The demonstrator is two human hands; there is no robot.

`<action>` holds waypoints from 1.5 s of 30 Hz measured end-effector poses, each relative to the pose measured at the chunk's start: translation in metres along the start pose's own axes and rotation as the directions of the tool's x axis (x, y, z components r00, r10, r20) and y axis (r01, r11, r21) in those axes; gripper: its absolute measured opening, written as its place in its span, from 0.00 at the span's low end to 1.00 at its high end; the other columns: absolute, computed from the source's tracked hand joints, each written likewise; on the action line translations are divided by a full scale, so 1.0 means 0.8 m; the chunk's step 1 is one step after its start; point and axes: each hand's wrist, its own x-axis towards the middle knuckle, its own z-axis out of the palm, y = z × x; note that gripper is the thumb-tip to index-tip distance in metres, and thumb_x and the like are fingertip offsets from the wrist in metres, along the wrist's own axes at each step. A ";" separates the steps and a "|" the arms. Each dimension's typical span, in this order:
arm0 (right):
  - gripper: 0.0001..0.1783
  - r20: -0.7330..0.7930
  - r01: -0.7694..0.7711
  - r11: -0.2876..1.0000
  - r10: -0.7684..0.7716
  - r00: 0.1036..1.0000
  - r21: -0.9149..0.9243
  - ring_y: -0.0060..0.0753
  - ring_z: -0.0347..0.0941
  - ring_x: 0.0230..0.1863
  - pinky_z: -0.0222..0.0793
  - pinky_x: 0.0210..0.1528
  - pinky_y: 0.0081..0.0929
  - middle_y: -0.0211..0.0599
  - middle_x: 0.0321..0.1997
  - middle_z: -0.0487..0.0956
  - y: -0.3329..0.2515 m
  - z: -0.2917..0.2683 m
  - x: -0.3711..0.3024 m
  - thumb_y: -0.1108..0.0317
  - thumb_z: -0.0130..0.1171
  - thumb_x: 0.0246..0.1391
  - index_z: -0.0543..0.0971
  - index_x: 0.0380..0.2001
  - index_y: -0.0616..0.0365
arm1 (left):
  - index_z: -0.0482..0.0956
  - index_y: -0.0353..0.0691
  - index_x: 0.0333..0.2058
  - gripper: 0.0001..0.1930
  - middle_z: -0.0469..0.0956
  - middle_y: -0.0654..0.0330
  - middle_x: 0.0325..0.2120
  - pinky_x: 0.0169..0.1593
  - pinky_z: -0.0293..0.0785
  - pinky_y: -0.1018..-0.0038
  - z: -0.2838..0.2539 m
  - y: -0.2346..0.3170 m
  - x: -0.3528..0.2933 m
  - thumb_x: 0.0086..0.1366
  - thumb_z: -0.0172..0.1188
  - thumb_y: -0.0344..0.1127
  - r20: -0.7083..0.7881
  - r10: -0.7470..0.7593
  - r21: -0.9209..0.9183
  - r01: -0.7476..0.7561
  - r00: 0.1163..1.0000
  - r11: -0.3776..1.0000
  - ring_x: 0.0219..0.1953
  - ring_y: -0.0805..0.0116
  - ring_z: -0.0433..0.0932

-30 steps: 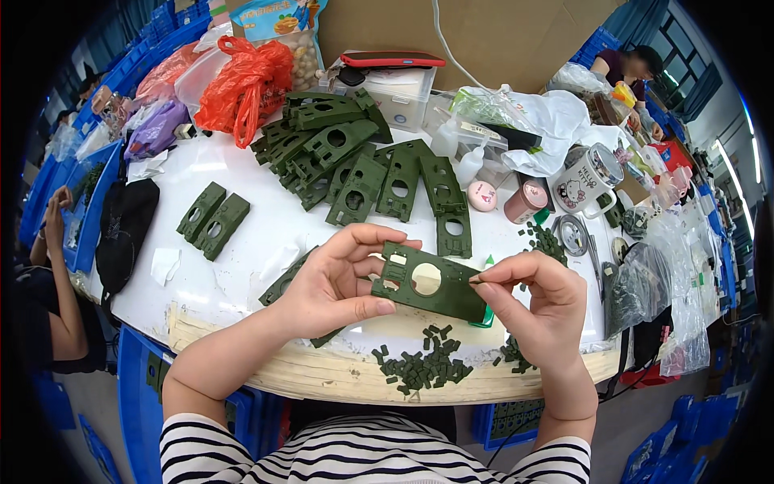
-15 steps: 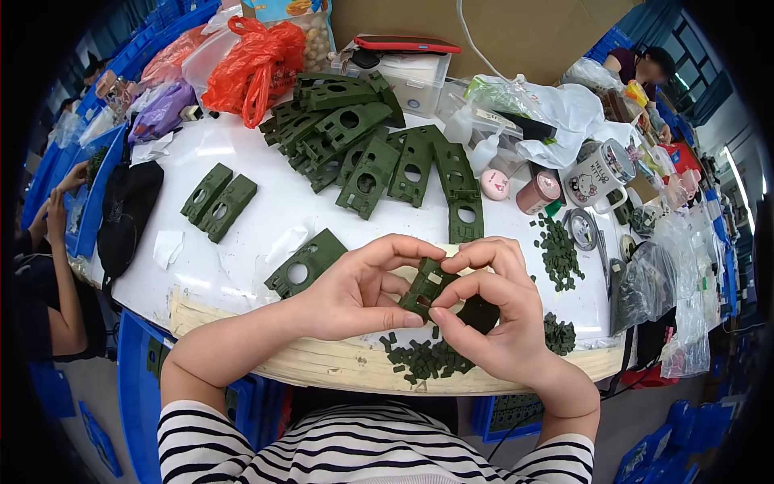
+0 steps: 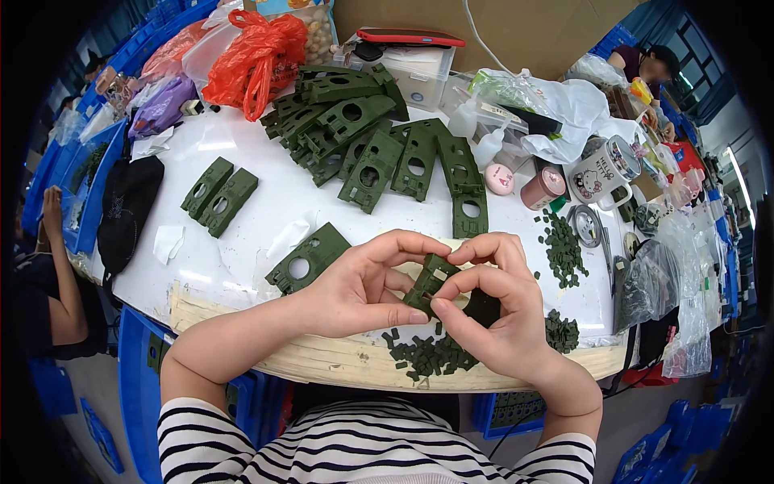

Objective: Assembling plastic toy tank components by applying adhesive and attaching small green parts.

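Observation:
Between my two hands, just above the table's near edge, is a dark green plastic toy tank hull (image 3: 429, 278), tilted. My left hand (image 3: 355, 289) is closed on its left side, thumb at the lower end and index finger at the top. My right hand (image 3: 509, 316) is closed too, its fingertips pinching the hull's right side; whether a small part is also between them, I cannot tell. Beneath lie many small dark green plastic pieces (image 3: 431, 357). Left of my hands rests another tank hull (image 3: 309, 258). Behind my right fingers a dark green shape is partly hidden.
Farther back lies a heap of green hulls (image 3: 347, 117), with two more hulls (image 3: 219, 198) at left. Small-piece piles (image 3: 563, 250) lie at right, near a white mug (image 3: 595, 179) and tweezers (image 3: 606, 254). A red bag (image 3: 256, 64) and a black cap (image 3: 129, 214) sit at left.
The hull between my hands has turned slightly, and both hands keep their hold. At the left edge, another person's hands have shifted.

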 end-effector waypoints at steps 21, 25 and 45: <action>0.07 -0.025 0.058 0.994 -0.061 0.998 -0.095 0.38 0.66 0.45 0.62 0.48 0.31 0.37 0.42 0.73 0.000 0.002 0.001 0.74 0.68 0.39 0.79 0.25 0.57 | 0.58 0.35 0.63 0.33 0.64 0.53 0.59 0.54 0.77 0.74 -0.001 0.000 -0.001 0.60 0.60 0.15 -0.004 0.000 0.005 0.000 1.000 1.000 0.53 0.69 0.76; 0.07 -0.003 0.066 0.992 -0.067 0.998 -0.109 0.36 0.65 0.48 0.61 0.50 0.30 0.39 0.43 0.73 0.000 0.001 0.001 0.75 0.68 0.40 0.79 0.25 0.58 | 0.58 0.35 0.63 0.33 0.64 0.53 0.59 0.54 0.77 0.74 0.000 0.000 -0.001 0.60 0.60 0.15 -0.002 0.001 0.000 -0.001 1.000 1.000 0.52 0.69 0.76; 0.16 -0.045 0.342 0.840 -0.396 0.917 -0.420 0.41 0.68 0.45 0.64 0.46 0.37 0.32 0.40 0.74 -0.007 0.003 0.002 0.72 0.72 0.34 0.86 0.32 0.47 | 0.60 0.36 0.62 0.33 0.60 0.47 0.64 0.58 0.75 0.71 -0.007 0.001 0.001 0.59 0.61 0.16 0.001 0.101 0.025 -0.101 0.995 0.995 0.59 0.64 0.72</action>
